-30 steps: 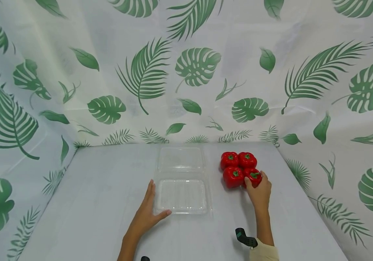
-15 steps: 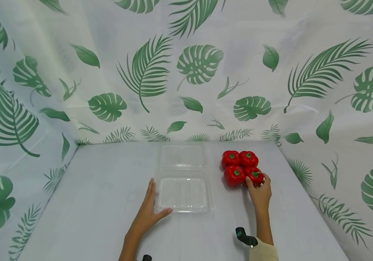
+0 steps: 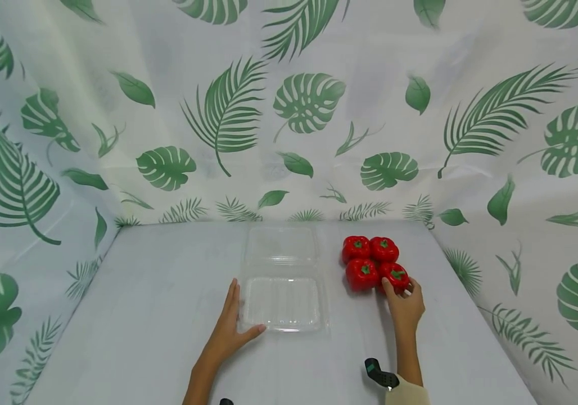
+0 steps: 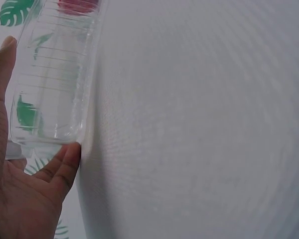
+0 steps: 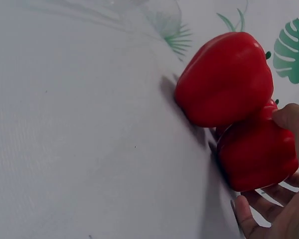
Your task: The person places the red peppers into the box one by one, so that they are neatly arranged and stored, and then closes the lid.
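Plainly, nearest are a pale sleeve (image 3: 407, 394) and a black device (image 3: 381, 375) at the right wrist. The left hand (image 3: 226, 332) lies about the near left corner of the clear box (image 3: 283, 304); its grip is unclosed, fingers straight along the side, thumb extended by the near edge. The right hand (image 3: 405, 306) has its grip on the front right pepper (image 3: 396, 274), thumb to the left, fingers curled to the right; whether that pepper is off the surface (image 3: 167, 292) cannot be told. The front left pepper (image 3: 362, 275) stands just beside it. Beyond are two rear peppers (image 3: 355, 247) and, leftward, the raised or flat lid (image 3: 281, 244), angle uncertain. Leaf-printed cloth (image 3: 329, 34) stands behind.
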{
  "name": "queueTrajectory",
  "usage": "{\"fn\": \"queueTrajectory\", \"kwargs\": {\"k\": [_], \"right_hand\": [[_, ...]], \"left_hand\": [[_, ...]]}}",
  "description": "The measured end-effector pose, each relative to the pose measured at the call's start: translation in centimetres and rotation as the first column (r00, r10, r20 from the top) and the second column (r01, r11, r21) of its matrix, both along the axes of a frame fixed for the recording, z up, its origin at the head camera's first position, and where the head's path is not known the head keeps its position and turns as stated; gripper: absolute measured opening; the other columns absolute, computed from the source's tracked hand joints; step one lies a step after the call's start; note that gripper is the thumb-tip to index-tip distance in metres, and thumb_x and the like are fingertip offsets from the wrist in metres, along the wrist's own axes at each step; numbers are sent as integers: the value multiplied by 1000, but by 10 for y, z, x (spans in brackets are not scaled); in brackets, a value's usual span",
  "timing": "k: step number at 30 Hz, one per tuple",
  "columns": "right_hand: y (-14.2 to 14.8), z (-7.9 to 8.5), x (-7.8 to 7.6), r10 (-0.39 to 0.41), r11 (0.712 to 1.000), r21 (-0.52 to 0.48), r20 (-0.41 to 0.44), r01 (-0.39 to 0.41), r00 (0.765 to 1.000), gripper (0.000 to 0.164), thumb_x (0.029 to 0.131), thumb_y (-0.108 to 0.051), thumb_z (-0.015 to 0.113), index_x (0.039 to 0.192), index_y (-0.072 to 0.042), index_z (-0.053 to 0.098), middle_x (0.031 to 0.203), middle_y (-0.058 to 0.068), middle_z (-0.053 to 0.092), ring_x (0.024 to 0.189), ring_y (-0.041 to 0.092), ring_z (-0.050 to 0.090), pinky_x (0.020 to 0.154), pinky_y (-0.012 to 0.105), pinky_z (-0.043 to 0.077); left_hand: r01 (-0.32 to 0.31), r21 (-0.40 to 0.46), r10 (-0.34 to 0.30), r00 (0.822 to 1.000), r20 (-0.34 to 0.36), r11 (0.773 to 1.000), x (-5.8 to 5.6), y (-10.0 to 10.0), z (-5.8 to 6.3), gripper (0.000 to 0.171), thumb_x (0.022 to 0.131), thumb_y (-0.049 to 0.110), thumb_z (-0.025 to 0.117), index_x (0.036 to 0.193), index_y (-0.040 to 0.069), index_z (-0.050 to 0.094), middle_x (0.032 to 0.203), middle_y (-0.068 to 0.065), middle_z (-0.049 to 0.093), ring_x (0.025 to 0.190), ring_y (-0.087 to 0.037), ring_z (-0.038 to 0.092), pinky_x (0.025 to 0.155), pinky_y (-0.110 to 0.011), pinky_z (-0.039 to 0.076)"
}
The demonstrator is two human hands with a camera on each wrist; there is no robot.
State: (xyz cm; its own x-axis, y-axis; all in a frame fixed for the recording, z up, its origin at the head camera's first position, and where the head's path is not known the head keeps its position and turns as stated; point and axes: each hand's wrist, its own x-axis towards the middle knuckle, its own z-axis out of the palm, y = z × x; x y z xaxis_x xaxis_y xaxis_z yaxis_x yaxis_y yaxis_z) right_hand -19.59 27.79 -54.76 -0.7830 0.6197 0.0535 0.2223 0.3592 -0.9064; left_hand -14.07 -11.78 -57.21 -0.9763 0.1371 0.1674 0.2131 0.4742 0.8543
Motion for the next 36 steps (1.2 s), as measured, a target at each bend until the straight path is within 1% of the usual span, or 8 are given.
{"fn": "queueTrajectory", "kwargs": {"k": [3, 6, 9, 12, 19, 22, 28, 36], "right_hand": [[1, -4, 3, -37, 999, 17, -3, 37, 999, 78, 89, -47, 66, 146, -2, 38, 140, 25, 49, 117, 40, 57, 97, 47, 53], [1, -5, 5, -63, 998, 22, -23, 64, 998, 78, 89, -48, 65, 146, -2, 39, 139, 25, 49, 116, 38, 57, 84, 21, 57], [3, -6, 8, -88, 996, 4, -48, 88, 995, 77, 89, -48, 65, 145, -2, 39, 139, 24, 49, 115, 36, 56, 71, -2, 39], [3, -6, 10, -116, 993, -31, -77, 114, 990, 76, 89, -48, 66, 145, -3, 40, 138, 22, 50, 114, 32, 53, 68, -3, 32], [7, 1, 13, -176, 957, -246, -79, 152, 981, 76, 89, -51, 64, 147, -10, 37, 139, 14, 46, 120, 25, 48, 84, 6, 49], [9, 9, 14, -183, 872, -479, -126, 102, 975, 76, 90, -49, 63, 149, -12, 32, 146, 11, 38, 131, 22, 41, 98, 21, 49], [11, 24, 15, -276, 529, -840, -303, -120, 912, 62, 94, -30, 65, 144, -23, 29, 155, -1, 27, 142, 20, 28, 100, 44, 46], [11, 30, 17, -208, 473, -833, -423, -288, 882, 52, 96, -18, 58, 140, -26, 30, 146, -5, 34, 136, 18, 32, 92, 31, 57]], "left_hand": [[-2, -2, 2, 1000, 5, 1000, 1, 0, -1, 117, 77, 42, 81, 158, 8, 4, 166, -12, 1, 150, -38, 18, 107, -55, 43], [-4, 9, 4, 1000, 15, 1000, 1, 1, 0, 117, 77, 41, 82, 158, 11, 3, 166, -11, 0, 151, -37, 15, 109, -56, 40], [-4, 14, 3, 1000, 26, 1000, 2, 1, 0, 117, 77, 41, 82, 158, 13, 2, 166, -10, -1, 152, -35, 11, 114, -57, 32], [-2, 9, 2, 1000, 29, 1000, 2, 2, 1, 118, 77, 41, 81, 158, 14, 1, 166, -10, -1, 152, -35, 10, 116, -59, 26], [-3, 1, 3, 999, 40, 1000, 3, 1, 1, 117, 77, 42, 81, 158, 15, 1, 166, -10, -1, 152, -35, 9, 117, -60, 24], [-3, 1, 3, 999, 45, 1000, 2, 1, 1, 117, 77, 43, 81, 158, 15, 1, 166, -9, -2, 152, -35, 9, 117, -60, 24], [2, -1, -2, 999, 44, 1000, 3, 1, 2, 117, 78, 44, 80, 158, 14, 0, 166, -10, -3, 152, -36, 8, 117, -60, 24], [-8, 6, 8, 999, 44, 1000, 3, 2, 0, 117, 77, 43, 81, 158, 14, 1, 166, -8, -2, 152, -34, 12, 115, -58, 31]]}}
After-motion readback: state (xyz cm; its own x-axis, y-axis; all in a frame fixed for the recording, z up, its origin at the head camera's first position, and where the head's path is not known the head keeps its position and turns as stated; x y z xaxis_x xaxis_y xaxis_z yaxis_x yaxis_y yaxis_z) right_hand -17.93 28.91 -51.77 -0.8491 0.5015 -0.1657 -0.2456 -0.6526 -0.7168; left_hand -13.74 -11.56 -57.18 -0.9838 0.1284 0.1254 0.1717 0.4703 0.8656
